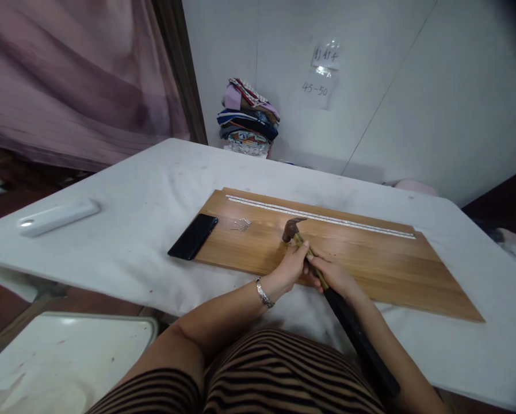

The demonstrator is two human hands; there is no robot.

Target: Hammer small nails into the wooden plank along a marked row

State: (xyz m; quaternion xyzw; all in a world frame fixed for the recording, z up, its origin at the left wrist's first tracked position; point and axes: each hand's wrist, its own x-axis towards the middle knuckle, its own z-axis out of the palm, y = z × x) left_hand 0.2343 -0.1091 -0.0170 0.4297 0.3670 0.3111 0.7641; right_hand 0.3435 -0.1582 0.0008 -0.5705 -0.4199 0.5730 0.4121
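A claw hammer (320,275) lies slantwise across the front of the wooden board (378,270), its rusty head pointing away from me and its black grip toward my right forearm. My left hand (293,265) is closed around the shaft just below the head, thumb on top. Lower on the shaft, my right hand (333,275) wraps it too, its fingers partly hidden beneath. Several loose nails (241,225) rest on the board's left part, near a black phone (194,236) that overlaps the board's left edge.
Two white strips (322,217) run along the board's far side. The board rests on a white-covered table (132,190), with a white elongated object (58,217) at the left. A folded cloth stack (249,118) stands by the wall; a white chair (68,362) is at lower left.
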